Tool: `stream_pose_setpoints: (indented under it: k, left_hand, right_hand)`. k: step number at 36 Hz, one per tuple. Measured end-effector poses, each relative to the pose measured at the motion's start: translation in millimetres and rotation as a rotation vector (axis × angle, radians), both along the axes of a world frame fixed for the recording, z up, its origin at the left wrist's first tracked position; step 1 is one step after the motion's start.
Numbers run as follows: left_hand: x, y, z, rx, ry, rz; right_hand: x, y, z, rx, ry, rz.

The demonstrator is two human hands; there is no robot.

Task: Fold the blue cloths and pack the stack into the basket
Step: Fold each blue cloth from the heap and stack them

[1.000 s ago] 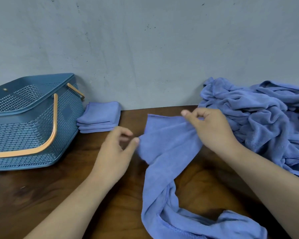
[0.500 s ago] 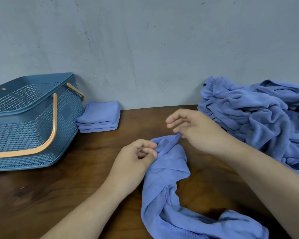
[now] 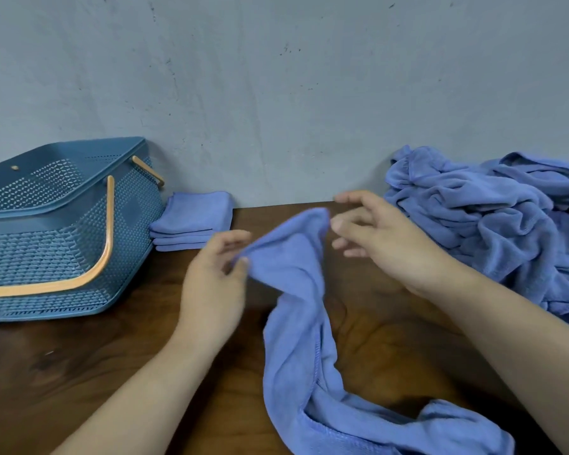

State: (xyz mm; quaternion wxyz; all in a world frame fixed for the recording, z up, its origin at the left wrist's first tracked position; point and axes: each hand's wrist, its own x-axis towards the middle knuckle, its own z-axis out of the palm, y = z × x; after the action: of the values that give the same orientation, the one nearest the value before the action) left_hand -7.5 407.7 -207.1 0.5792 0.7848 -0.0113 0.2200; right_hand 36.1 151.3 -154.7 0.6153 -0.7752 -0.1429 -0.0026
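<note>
A blue cloth [image 3: 293, 290] is being pinched at its raised upper edge by the grip of the left hand [image 3: 214, 284], thumb against fingers, its remainder being trailed over the wooden worktop [image 3: 96, 372]. The grip of the right hand [image 3: 388, 247] is being held open and empty, fingers spread just beside the cloth's lifted corner. The folded stack [image 3: 191, 221] is being borne by the worktop beside the basket [image 3: 63, 231].

The dark wooden table [image 3: 79, 372] bore a basket [image 3: 46, 244] at far left, a stack of folded cloths [image 3: 191, 221] just beside it, a rumpled heap [image 3: 493, 224] at right and one loose cloth [image 3: 296, 339] between.
</note>
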Motion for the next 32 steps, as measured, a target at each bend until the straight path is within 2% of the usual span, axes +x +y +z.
stream_pose_setpoints:
  k: [3, 6, 9, 14, 16, 20, 22, 25, 27, 29, 32]
  left_hand:
    - [8, 18, -3, 0.070, 0.100, 0.206]
    - [6, 14, -4, 0.102, 0.149, 0.216]
    - [-1, 4, -3, 0.352, 0.136, 0.179]
    - [-8, -2, -1, 0.726, 0.366, 0.137]
    - [-7, 1, -6, 0.729, 0.382, 0.067]
    - [-5, -1, -12, 0.607, 0.228, -0.073]
    - [-8, -7, -13, 0.527, 0.151, -0.153]
    - [-12, -15, -15, 0.515, 0.057, -0.232]
    - [-12, -18, -17, 0.550, -0.001, -0.222]
    - [-12, -19, -15, 0.619, -0.050, -0.155]
    - [-13, -22, -15, 0.787, -0.019, -0.078]
  right_hand:
    - [1, -1, -10, -0.279, -0.117, -0.036]
    - [-1, -1, -21, -0.509, -0.103, 0.013]
    - [-5, 5, -32, -0.608, -0.058, 0.105]
    - [-13, 17, -47, -0.788, -0.213, 0.178]
    - [-15, 17, -45, -0.876, -0.249, 0.209]
    - [-22, 12, -20, -1.083, -0.309, 0.137]
    - [-28, 9, -4, -1.215, -0.241, 0.130]
    - [-36, 4, 12, -1.386, -0.038, 0.239]
    - [-38, 4, 15, -1.378, 0.026, 0.265]
    - [-33, 4, 12, -1.310, -0.062, 0.139]
    - [-23, 7, 1, -1.123, -0.224, -0.004]
